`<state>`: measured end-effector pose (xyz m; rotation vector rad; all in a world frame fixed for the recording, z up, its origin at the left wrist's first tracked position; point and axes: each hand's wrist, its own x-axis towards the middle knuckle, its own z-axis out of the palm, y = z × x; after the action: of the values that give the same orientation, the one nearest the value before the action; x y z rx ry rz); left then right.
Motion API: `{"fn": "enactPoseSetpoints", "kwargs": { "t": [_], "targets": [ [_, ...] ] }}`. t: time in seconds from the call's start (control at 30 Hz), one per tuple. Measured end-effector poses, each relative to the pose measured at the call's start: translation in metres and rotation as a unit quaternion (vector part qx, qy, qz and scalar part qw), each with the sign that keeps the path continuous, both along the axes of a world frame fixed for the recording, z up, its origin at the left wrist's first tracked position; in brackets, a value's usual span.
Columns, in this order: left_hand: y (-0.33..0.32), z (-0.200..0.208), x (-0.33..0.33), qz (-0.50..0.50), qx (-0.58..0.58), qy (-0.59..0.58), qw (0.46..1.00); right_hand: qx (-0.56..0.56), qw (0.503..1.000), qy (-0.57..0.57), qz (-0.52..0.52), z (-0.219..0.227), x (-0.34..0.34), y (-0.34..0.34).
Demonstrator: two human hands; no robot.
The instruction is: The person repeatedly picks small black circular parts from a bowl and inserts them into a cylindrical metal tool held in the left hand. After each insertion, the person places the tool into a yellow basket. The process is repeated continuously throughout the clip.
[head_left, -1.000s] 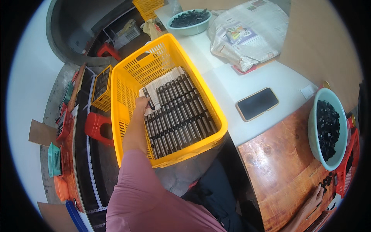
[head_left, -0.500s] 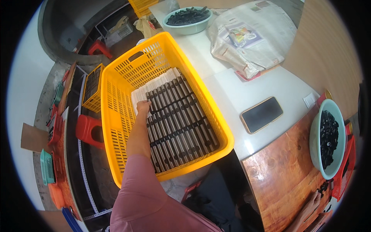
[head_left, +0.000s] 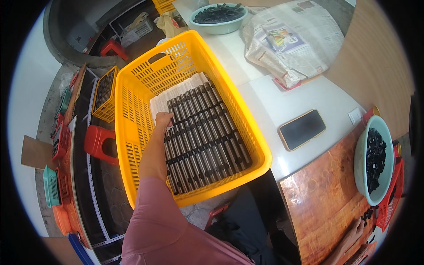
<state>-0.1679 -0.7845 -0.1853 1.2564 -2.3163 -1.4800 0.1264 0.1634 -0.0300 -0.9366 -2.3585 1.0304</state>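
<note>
My left hand [head_left: 164,120] reaches down into a large yellow plastic basket [head_left: 260,154]. Its fingers are closed round the lower end of a metal tube [head_left: 172,108] at the left edge of a neat layer. Rows of silver metal tubes [head_left: 194,128] with dark ends lie side by side there, on pale paper [head_left: 161,102]. At the lower right, my right hand [head_left: 353,235] rests on the wooden tabletop [head_left: 318,207]. Its fingers look stretched out, beside small loose black pieces [head_left: 369,214]; the fingertips are small and partly unclear.
A pale green basin of black parts [head_left: 361,176] stands at the right, by a red basket [head_left: 394,190]. A phone [head_left: 302,129] lies on the white table. Farther back are a newspaper-covered bundle [head_left: 304,53] and another basin [head_left: 223,28]. Left stands a red stool [head_left: 95,143].
The view has shifted slightly. My left hand stays at the left edge of the tubes, its fingers a little more curled. My right hand has barely moved.
</note>
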Motion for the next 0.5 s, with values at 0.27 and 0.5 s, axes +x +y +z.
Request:
{"fn": "enactPoseSetpoints", "kwargs": {
  "t": [0.27, 0.5],
  "targets": [
    [-0.001, 0.006, 0.013, 0.019, -0.062, -0.038, 0.997, 0.052, 0.997, 0.052, -0.003, 0.004, -0.011, -0.029],
    [-0.005, 0.037, -0.010, -0.051, -0.179, 0.015, 0.982, 0.081, 0.994, 0.039, 0.058, -0.013, 0.005, -0.003]
  ]
}}
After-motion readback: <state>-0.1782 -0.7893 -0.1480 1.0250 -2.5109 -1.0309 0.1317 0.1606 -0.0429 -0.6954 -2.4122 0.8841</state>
